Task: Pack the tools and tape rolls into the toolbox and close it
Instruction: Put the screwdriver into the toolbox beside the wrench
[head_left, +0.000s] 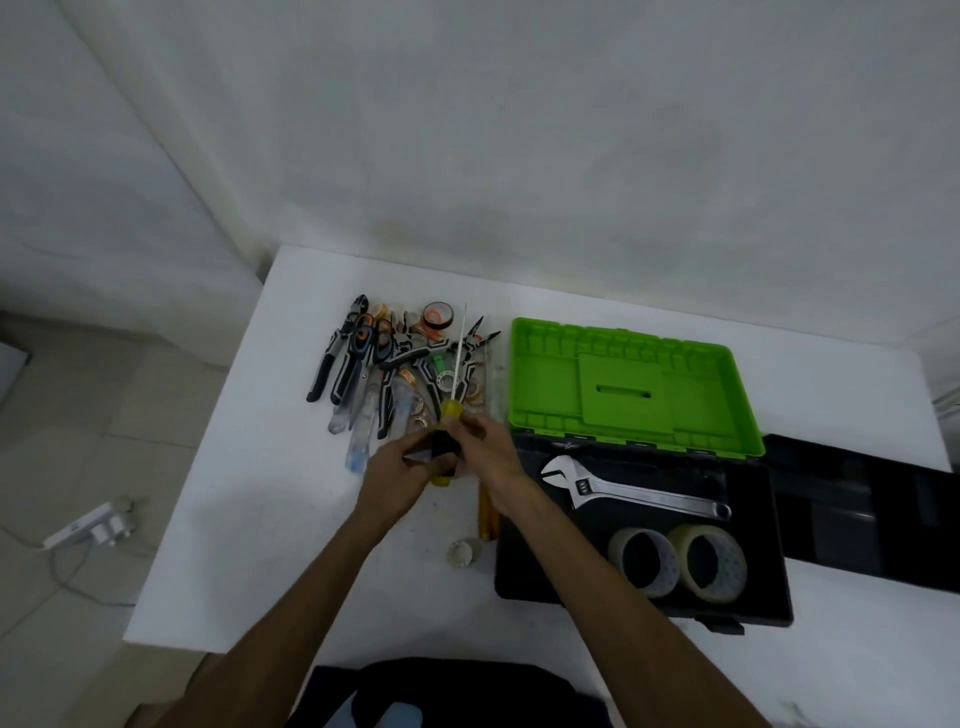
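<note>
A black toolbox (779, 545) stands open on the white table, holding a silver adjustable wrench (639, 491) and two clear tape rolls (680, 561). A green tray (535, 384) rests across its far edge. My left hand (400, 467) and my right hand (483, 447) both grip a screwdriver (447, 415) with a yellow and black handle, its shaft pointing away over a pile of pliers, cutters and small tape rolls (395, 364). An orange and black tape roll (436, 315) stands at the back of the pile.
A yellow tool (487, 519) lies partly under my right forearm, beside the toolbox. A small white round piece (460, 552) sits near it. The black toolbox lid (872, 519) lies flat to the right. A power strip (93, 527) is on the floor at left.
</note>
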